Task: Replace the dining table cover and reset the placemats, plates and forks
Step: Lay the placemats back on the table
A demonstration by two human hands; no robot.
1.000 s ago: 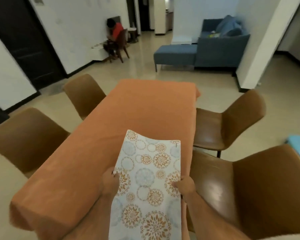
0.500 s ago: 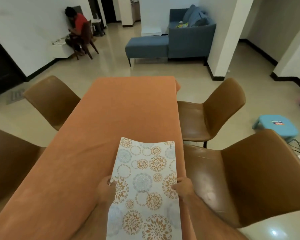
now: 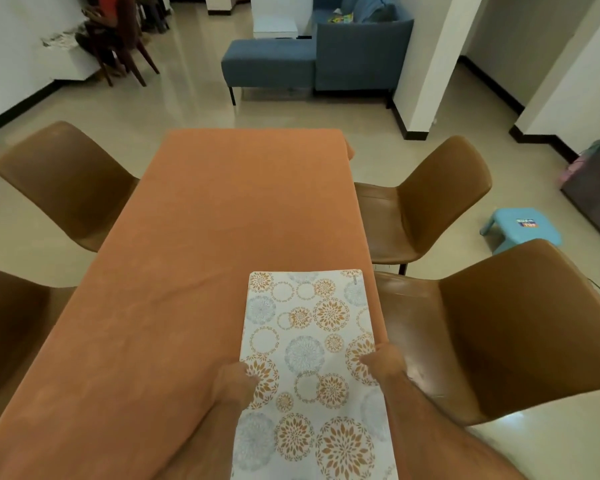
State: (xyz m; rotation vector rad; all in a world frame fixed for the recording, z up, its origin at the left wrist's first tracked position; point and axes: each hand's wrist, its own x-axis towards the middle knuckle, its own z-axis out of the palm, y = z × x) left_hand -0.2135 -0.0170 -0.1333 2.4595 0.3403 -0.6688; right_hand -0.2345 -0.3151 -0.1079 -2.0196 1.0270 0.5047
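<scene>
An orange table cover (image 3: 222, 237) lies spread over the long dining table. A white placemat (image 3: 309, 341) with orange and blue flower circles stretches lengthwise along the table's near right edge. My left hand (image 3: 234, 384) grips its left edge and my right hand (image 3: 383, 363) grips its right edge. The mat's far end looks level with the cover; whether it touches, I cannot tell. No plates or forks are in view.
Brown chairs stand at both sides: near right (image 3: 499, 334), far right (image 3: 426, 206), far left (image 3: 63, 181), near left (image 3: 11, 327). A blue stool (image 3: 523, 226) sits on the floor at right. A blue sofa (image 3: 326, 60) and a seated person (image 3: 108, 26) are beyond.
The placemat has flattened and come down toward the cover near the right edge. The view has shifted right and tilted down; both hands keep their hold.
</scene>
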